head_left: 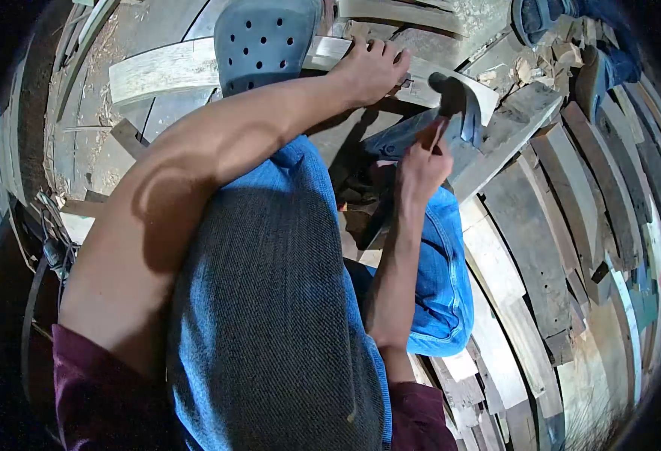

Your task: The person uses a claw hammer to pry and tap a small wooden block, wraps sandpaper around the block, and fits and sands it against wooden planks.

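Being held under the grey-blue shoe (263, 45) near twelve o'clock, the pale curved board (161, 73) is likely kept from slipping. It is touched by the left hand (369, 74), fingers curled; what they hold cannot be told. At one o'clock, the hammer-like tool (458, 101) is gripped by the right hand (424, 167), likely for good aim.

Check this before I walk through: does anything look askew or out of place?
Loose wood chips lie strewn at upper right, and the curved boards at right look askew, their ends out of line.
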